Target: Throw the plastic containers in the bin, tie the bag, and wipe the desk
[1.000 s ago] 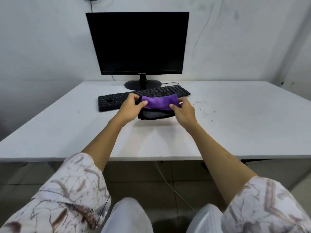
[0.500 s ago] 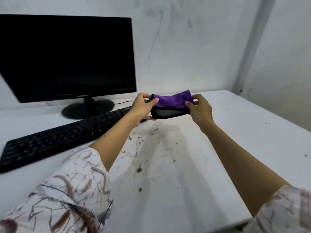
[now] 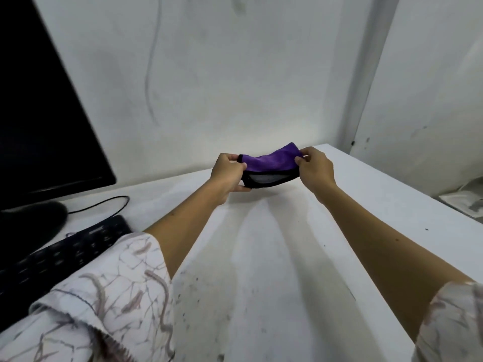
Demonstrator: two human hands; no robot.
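Observation:
A folded purple cloth (image 3: 269,164) with a black edge and grey underside is stretched between my two hands, just above the far right part of the white desk (image 3: 274,257). My left hand (image 3: 226,176) pinches its left end and my right hand (image 3: 315,168) pinches its right end. Dark crumbs and smudges speckle the desk near my left sleeve. No plastic containers, bin or bag are in view.
A black monitor (image 3: 39,113) on its stand (image 3: 31,220) fills the left side. In front of it lies a black keyboard (image 3: 65,252) with a cable (image 3: 104,205) behind it. The wall corner is close behind the desk; something pale lies beyond the right desk edge (image 3: 462,199).
My view and both hands have swung to the right and further across the desk, carrying the cloth away from the keyboard toward the far right corner. Both grips are unchanged.

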